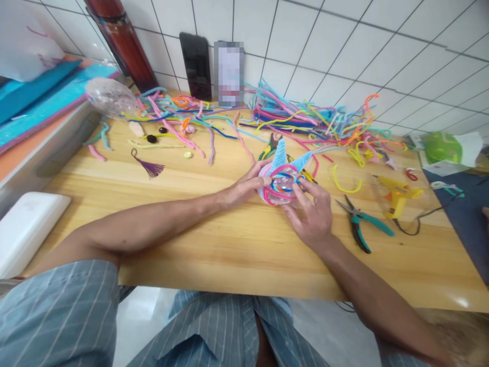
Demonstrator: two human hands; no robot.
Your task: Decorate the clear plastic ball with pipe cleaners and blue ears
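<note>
Between my hands is a round pipe-cleaner craft piece (280, 196) with pink, blue and orange loops around a clear, shiny middle. Two light-blue pointed ears (280, 155) stick up from its far side. My left hand (252, 184) grips its left edge, thumb on top. On the right side, the fingers of my right hand (311, 209) pinch at the blue loop along the rim. Just behind the piece lie yellow-handled cutters (269, 148), partly hidden by it.
Loose pipe cleaners (298, 114) heap along the tiled wall. Teal-handled pliers (361, 221) and a yellow glue gun (399, 196) with its cord lie at right. A purple tassel (148, 165) and a white box (32, 229) are at left. Two phones (195, 66) lean against the wall.
</note>
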